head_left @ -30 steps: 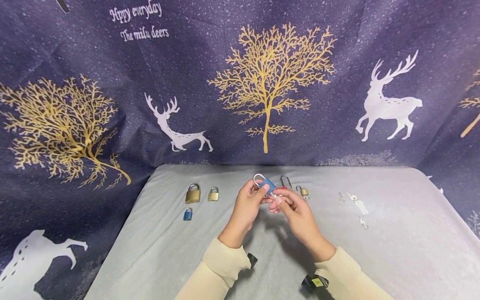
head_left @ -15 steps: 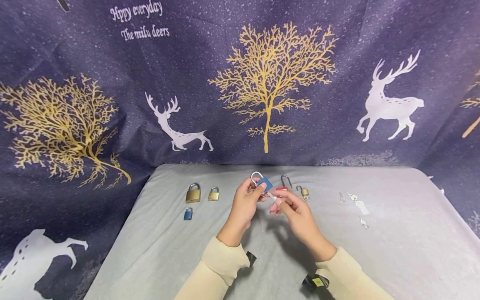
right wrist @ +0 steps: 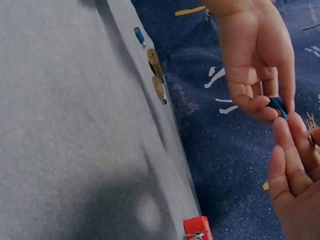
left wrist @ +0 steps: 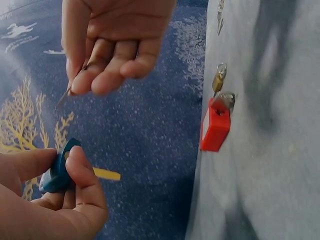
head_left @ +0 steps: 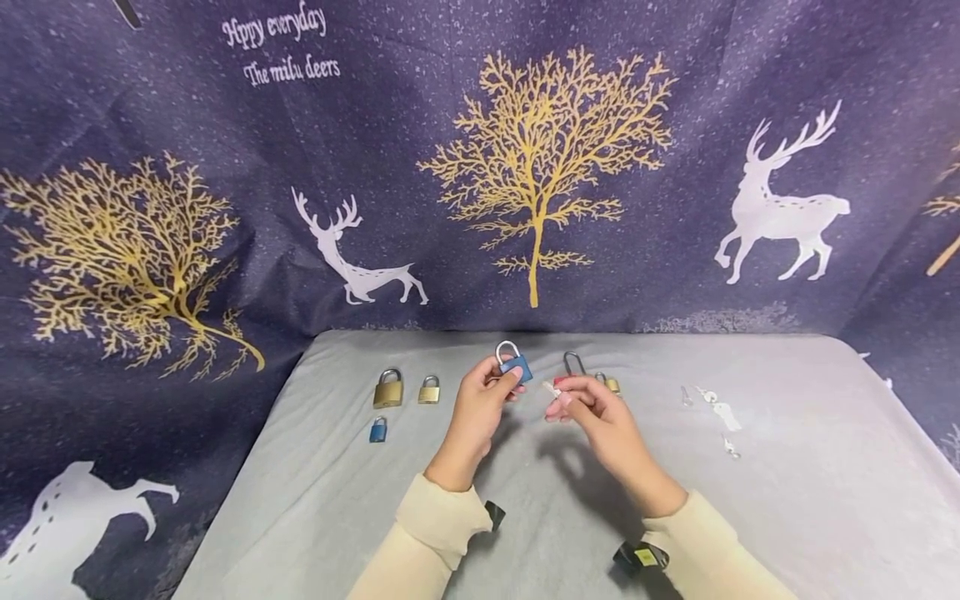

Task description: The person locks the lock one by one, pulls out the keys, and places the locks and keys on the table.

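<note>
My left hand point(head_left: 474, 412) holds a blue padlock point(head_left: 517, 367) above the table, thumb on its front face and silver shackle upward. In the left wrist view the thumb and a finger pinch the body of this blue padlock point(left wrist: 61, 172). To its right, my right hand point(head_left: 611, 425) pinches a small silver key point(head_left: 551, 389) between thumb and fingers. A gap separates the key from the padlock. The key's blade point(left wrist: 61, 101) points toward the padlock in the left wrist view. Behind the right hand lie a red padlock point(left wrist: 216, 127) with a long shackle and a small brass padlock point(head_left: 613, 384).
On the grey cloth-covered table point(head_left: 315, 517), a large brass padlock point(head_left: 387, 393), a smaller brass padlock point(head_left: 428, 393) and a small blue padlock point(head_left: 378, 430) stand left. Several loose keys point(head_left: 725, 415) lie right. A dark patterned curtain point(head_left: 360, 100) hangs behind the table.
The key, at the padlock's underside a second ago, has come away from it in my right hand. My left hand has shifted left with the padlock, and the hands are farther apart.
</note>
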The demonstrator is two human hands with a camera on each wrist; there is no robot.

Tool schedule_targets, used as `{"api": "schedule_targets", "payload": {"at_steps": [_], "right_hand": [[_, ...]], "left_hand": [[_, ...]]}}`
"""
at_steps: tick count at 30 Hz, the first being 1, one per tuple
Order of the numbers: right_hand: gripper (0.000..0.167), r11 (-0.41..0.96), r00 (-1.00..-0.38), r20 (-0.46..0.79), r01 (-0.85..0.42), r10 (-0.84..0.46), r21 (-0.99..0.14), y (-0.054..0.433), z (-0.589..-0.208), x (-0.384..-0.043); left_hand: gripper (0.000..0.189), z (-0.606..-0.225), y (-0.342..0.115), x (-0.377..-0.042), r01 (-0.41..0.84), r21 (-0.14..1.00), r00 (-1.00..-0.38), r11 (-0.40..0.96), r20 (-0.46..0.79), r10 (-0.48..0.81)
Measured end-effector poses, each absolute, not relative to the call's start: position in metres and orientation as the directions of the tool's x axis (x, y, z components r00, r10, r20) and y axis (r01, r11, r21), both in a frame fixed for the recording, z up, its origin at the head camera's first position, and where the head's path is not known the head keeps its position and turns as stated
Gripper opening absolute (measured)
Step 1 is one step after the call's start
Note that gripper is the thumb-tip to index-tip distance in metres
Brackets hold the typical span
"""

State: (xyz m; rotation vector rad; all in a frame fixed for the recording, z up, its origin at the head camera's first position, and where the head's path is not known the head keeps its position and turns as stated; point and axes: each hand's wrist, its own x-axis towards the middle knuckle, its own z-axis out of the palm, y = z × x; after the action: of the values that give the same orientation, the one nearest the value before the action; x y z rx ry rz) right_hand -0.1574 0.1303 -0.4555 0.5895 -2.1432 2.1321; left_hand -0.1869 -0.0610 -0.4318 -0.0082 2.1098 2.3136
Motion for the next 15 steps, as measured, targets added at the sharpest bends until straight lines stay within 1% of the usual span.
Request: {"api": "schedule_targets", "payload": {"at_steps": [5,15], "right_hand": [[0.020,-0.071,-0.929,0.298,-0.290,-0.219,-0.954,0.130,-0.456,-0.158],[0.018,-0.063,-0.936,0.269,-0.261,-0.226,-0.963,0.129,-0.454,-0.158]], "left_hand": [[0.029,-0.436,-0.070,-0.188,-0.037,0.997,-0.999,-0.064,-0.038,-0.017],[0.029,-0.441,-0.090,-0.188,-0.062,0.998,-0.997,-0.006,-0.062,-0.036]]}}
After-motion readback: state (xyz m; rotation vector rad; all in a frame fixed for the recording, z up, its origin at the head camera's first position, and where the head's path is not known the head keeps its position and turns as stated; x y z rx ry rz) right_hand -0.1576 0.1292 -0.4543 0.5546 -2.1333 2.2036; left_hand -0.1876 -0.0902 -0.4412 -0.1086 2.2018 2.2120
